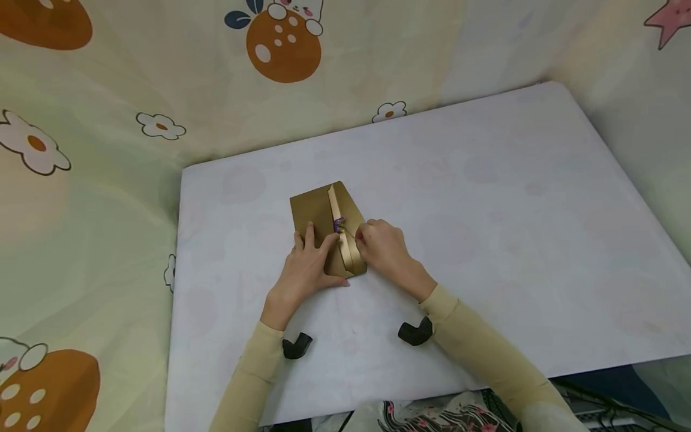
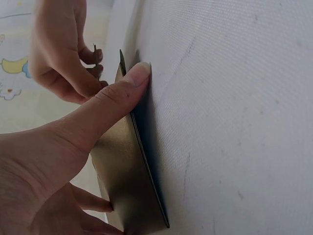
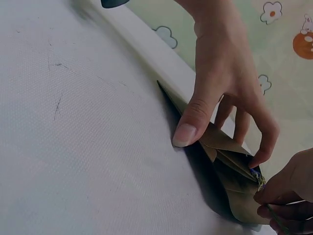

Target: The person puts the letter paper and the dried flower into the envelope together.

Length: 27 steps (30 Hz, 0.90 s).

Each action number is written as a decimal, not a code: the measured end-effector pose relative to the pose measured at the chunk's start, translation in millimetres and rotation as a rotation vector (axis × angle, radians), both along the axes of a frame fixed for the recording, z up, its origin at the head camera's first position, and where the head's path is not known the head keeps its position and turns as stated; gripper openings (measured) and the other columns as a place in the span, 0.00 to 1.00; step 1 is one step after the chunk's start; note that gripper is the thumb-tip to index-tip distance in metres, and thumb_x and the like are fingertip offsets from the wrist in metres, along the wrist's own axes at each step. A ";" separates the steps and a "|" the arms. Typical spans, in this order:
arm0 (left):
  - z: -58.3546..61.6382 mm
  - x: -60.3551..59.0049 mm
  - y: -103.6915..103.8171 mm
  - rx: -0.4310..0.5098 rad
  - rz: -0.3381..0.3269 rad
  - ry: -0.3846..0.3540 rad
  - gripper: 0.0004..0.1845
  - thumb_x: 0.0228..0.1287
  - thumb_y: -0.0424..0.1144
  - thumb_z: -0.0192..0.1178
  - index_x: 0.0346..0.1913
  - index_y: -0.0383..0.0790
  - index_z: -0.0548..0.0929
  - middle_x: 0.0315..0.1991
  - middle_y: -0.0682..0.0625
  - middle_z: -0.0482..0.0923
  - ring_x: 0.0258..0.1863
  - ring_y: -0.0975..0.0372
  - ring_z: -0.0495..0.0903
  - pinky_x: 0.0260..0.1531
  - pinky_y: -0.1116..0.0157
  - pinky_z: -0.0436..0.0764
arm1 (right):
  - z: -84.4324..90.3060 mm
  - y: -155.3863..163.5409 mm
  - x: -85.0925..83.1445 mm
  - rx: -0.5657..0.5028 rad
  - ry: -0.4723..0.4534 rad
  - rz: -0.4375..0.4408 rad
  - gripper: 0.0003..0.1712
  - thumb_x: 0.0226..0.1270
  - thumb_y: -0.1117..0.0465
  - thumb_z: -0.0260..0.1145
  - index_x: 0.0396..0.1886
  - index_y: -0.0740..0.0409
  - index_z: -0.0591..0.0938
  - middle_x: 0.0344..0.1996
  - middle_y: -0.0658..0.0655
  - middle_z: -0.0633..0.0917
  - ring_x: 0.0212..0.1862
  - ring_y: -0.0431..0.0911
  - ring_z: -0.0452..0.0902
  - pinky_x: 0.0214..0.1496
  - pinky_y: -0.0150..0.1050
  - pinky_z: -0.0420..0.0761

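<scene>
A gold paper envelope [image 1: 312,207], with a raised folded flap along its middle, lies on the white table. On its left part my left hand [image 1: 303,269] rests with fingers spread; the thumb [image 2: 115,100] lies straight across the near edge. The left index finger touches the flap beside a small purple and yellowish bit [image 1: 339,225]. At the envelope's right side my right hand [image 1: 385,247] pinches a thin greenish strand [image 3: 278,218], which seems to run to that bit. What the strand is exactly is too small to tell.
The white table [image 1: 486,240] extends mostly to the right of the envelope. Patterned cloth [image 1: 108,228] hangs behind and to the left. Black bands [image 1: 415,332] are at both sleeves. Dark cables [image 1: 610,402] lie past the near right edge.
</scene>
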<state>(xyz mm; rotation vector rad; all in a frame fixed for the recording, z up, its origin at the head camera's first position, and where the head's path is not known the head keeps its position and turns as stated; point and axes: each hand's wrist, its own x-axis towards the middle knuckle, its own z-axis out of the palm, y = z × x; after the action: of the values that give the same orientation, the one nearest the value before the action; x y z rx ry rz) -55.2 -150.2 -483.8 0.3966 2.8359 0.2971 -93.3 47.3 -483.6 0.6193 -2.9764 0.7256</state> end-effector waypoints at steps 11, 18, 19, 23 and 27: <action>0.1 -0.2 -0.6 0.008 -0.002 -0.008 0.56 0.45 0.70 0.76 0.77 0.55 0.63 0.79 0.25 0.48 0.72 0.22 0.56 0.45 0.39 0.84 | -7.5 -9.9 -11.5 -0.101 -0.073 0.077 0.04 0.67 0.66 0.70 0.35 0.59 0.90 0.30 0.54 0.89 0.33 0.46 0.84 0.32 0.41 0.84; -0.6 0.1 -1.1 0.006 -0.009 0.010 0.56 0.45 0.70 0.76 0.77 0.55 0.64 0.78 0.25 0.49 0.71 0.22 0.57 0.44 0.38 0.85 | -10.5 -17.9 -18.4 -0.107 -0.073 0.100 0.05 0.68 0.66 0.69 0.34 0.59 0.90 0.30 0.54 0.88 0.33 0.46 0.83 0.32 0.40 0.83; -0.7 0.0 -1.1 0.006 -0.008 0.010 0.57 0.45 0.70 0.76 0.77 0.55 0.64 0.78 0.25 0.49 0.71 0.21 0.57 0.44 0.38 0.85 | -10.9 -19.2 -19.2 -0.107 -0.072 0.104 0.05 0.68 0.66 0.69 0.34 0.59 0.90 0.30 0.54 0.89 0.33 0.46 0.83 0.32 0.40 0.83; -0.5 -0.2 -1.3 0.008 -0.006 0.009 0.57 0.45 0.70 0.76 0.77 0.55 0.64 0.79 0.25 0.48 0.71 0.22 0.57 0.43 0.39 0.85 | -12.8 -23.9 -23.0 -0.121 -0.086 0.114 0.06 0.68 0.66 0.69 0.37 0.60 0.91 0.33 0.55 0.90 0.34 0.46 0.84 0.34 0.40 0.84; -0.2 -0.1 -2.0 0.009 -0.005 0.001 0.58 0.44 0.70 0.76 0.78 0.56 0.63 0.79 0.25 0.48 0.72 0.22 0.56 0.44 0.39 0.85 | -15.6 -25.3 -27.0 -0.188 -0.162 0.095 0.06 0.69 0.65 0.70 0.39 0.61 0.91 0.35 0.55 0.91 0.35 0.47 0.85 0.37 0.41 0.84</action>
<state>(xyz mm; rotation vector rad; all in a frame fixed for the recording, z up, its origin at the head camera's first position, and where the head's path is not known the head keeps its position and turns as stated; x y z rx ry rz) -55.2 -152.3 -483.9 0.4063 2.8352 0.3083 -120.2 21.9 -499.3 0.7260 -2.9875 1.0972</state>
